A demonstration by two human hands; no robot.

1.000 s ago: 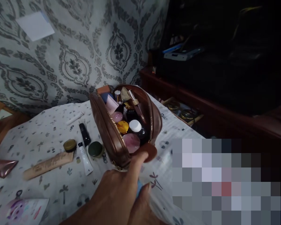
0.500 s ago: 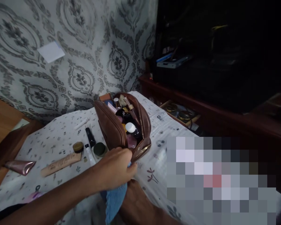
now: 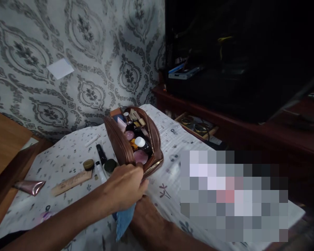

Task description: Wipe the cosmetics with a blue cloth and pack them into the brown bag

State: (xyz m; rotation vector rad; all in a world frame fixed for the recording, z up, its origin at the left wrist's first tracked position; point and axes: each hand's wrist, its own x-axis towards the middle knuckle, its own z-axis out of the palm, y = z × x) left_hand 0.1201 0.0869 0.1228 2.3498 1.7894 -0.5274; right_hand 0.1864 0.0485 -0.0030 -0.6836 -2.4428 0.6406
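Observation:
At the near end of an unzipped brown toiletry bag (image 3: pixel 118 142), my left hand (image 3: pixel 128 181) is closed around a light blue cloth (image 3: pixel 125 219), whose loose end hangs below. My right hand (image 3: pixel 146 214) lies beneath and against it; its fingers are hidden behind the left hand and the cloth. Inside the bag sit a dark bottle with a white cap (image 3: pixel 140 142), a pink item (image 3: pixel 141 157) and several other cosmetics. Beside the bag lie a dark round jar (image 3: pixel 110 165), a white tube (image 3: pixel 101 172) and a black tube (image 3: pixel 101 153).
A beige tube (image 3: pixel 72 183), a round gold-lidded jar (image 3: pixel 88 164) and a shiny pink tube (image 3: pixel 32 187) lie on the patterned white sheet (image 3: pixel 65 150). Wooden furniture edges the left. To the right are a dark screen and an open drawer (image 3: pixel 211 133). One area is pixelated.
The view has shifted a little, so the bag and both hands appear slightly further left. My left hand keeps its grip, and the cloth's hanging end sits a bit higher.

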